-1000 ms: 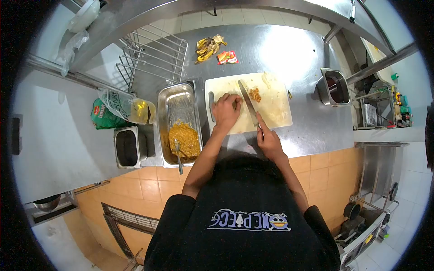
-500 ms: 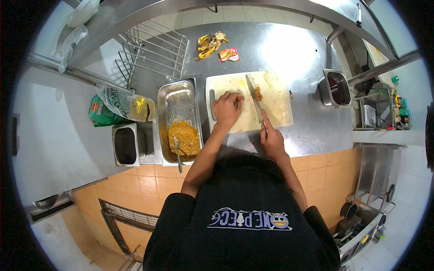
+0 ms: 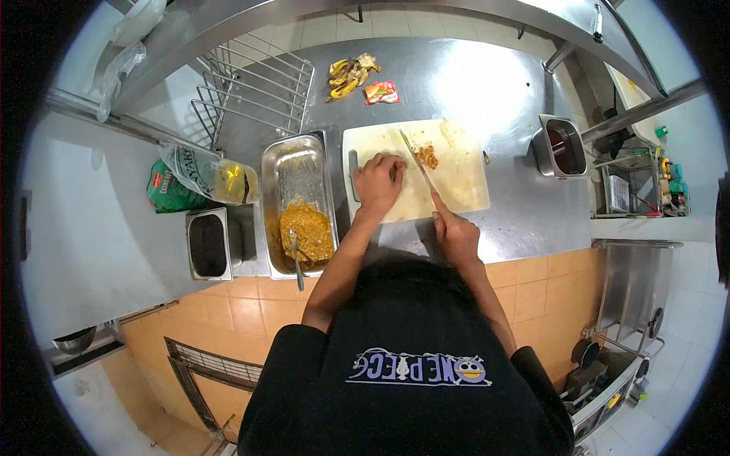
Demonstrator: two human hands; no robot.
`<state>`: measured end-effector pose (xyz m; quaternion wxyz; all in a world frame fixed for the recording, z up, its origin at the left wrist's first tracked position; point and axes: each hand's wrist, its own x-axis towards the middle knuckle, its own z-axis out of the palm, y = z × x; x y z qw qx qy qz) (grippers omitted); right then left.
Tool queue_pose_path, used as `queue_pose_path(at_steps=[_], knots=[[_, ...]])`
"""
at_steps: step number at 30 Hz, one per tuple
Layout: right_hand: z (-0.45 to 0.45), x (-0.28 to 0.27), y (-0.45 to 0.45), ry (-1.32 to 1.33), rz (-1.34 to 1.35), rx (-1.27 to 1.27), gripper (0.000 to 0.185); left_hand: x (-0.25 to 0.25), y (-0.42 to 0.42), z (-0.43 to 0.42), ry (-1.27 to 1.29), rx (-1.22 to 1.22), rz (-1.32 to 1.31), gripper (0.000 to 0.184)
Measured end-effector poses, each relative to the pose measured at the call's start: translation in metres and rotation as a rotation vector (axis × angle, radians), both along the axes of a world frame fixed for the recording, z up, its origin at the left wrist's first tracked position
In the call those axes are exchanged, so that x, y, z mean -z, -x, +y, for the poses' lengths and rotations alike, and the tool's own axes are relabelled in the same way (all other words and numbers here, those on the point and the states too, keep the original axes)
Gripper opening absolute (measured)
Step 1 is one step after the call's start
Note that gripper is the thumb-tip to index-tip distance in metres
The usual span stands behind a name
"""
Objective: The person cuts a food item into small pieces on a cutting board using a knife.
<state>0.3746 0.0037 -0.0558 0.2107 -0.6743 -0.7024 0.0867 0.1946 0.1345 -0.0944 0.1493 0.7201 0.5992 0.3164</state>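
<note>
A kitchen knife (image 3: 416,158) lies angled across the white cutting board (image 3: 464,190), its handle gripped by my right hand (image 3: 457,237). On the left half of the board, my left hand (image 3: 378,182) rests with its fingers curled inward; whatever they hold is hidden beneath them. Small brown chopped pieces (image 3: 427,156) sit in a little heap just right of the blade. Pale smears and scraps mark the board's far right part.
Left of the board stands a steel pan (image 3: 295,159) with orange-brown mash (image 3: 307,232) and a spoon (image 3: 296,260). Banana peels (image 3: 350,75) and a red packet (image 3: 382,93) lie beyond the board. A steel container (image 3: 561,147) stands right; a wire rack (image 3: 258,87) is back left.
The knife has shifted left, closer to my left hand. The chopped pieces beside it show as a wider heap. My left hand stays almost in place.
</note>
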Motion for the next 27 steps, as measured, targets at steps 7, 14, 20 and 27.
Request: queue_pose_path(at_steps=[7, 14, 20, 27], knots=[[-0.003, 0.009, -0.002, -0.061, 0.001, -0.050, 0.057, -0.002, 0.001, -0.001, 0.024, 0.015, -0.011, 0.009], [-0.002, -0.001, 0.001, 0.095, 0.071, -0.026, 0.050, -0.006, 0.003, -0.001, 0.034, 0.037, 0.045, 0.018], [0.002, -0.014, 0.006, 0.243, 0.374, 0.065, 0.053, -0.005, 0.003, -0.001, 0.057, 0.029, -0.032, 0.011], [0.008, -0.014, 0.008, 0.330, 0.428, 0.045, 0.056, -0.007, 0.002, -0.001, 0.043, 0.035, 0.021, 0.018]])
